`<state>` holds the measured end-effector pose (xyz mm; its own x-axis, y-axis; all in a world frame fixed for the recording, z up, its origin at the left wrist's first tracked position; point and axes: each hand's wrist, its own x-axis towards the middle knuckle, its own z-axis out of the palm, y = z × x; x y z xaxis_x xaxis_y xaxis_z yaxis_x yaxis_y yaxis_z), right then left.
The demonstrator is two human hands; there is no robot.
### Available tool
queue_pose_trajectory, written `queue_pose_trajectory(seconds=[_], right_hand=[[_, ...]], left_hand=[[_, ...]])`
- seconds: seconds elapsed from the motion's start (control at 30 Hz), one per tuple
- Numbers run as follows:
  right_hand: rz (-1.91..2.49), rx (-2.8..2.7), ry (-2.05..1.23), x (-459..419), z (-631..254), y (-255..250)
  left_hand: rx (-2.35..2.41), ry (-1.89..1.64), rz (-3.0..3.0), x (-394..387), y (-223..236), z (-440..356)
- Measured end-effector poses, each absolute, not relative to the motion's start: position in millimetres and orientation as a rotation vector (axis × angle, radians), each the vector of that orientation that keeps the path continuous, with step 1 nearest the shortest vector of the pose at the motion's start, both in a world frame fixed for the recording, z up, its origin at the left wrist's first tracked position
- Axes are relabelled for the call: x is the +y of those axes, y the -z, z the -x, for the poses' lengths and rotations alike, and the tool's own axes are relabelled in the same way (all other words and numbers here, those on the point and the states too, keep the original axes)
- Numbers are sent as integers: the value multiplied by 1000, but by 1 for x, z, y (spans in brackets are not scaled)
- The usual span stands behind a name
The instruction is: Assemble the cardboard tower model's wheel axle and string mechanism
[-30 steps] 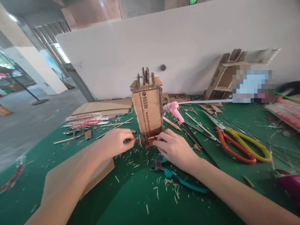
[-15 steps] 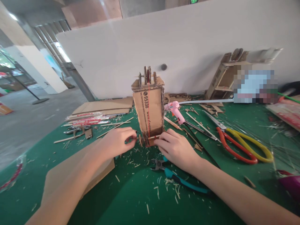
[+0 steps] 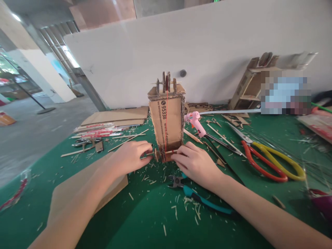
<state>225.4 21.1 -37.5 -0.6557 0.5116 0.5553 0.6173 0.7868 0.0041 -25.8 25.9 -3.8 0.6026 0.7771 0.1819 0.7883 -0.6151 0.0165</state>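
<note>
An upright cardboard tower [image 3: 171, 121] with printed numbers stands in front of me. Cardboard discs [image 3: 166, 82] sit on its top, and a red string [image 3: 166, 117] runs down its front to a wooden stick axle [image 3: 169, 152] across the base. My left hand [image 3: 133, 155] is curled at the axle's left end, thumb and fingertips around the stick tip beside a small cardboard disc [image 3: 156, 155]. My right hand [image 3: 194, 160] is closed on the tower's lower right side; its fingertips reach the base near the axle, and part of their grip is hidden.
Teal-handled cutting pliers [image 3: 199, 197] lie just below my right hand. Red-and-yellow scissors [image 3: 264, 160] and a pink glue gun [image 3: 195, 122] lie to the right. A cardboard sheet [image 3: 62, 199] is under my left forearm. Wood shavings litter the green table [image 3: 124, 224].
The whole view has shifted slightly, so the tower appears a little further right. The left fingers have shifted a little at the axle end; the right hand keeps its hold.
</note>
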Motion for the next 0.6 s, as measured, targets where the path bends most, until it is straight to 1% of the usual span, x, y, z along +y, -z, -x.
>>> queue_pose_trajectory(seconds=[0.23,0.6], right_hand=[[843,-2457,266,21,-225,37],[823,-2463,269,20,-226,36]], left_hand=[[-1237,223,2747,27,8,22],[-1271,212,2781,21,2,16]])
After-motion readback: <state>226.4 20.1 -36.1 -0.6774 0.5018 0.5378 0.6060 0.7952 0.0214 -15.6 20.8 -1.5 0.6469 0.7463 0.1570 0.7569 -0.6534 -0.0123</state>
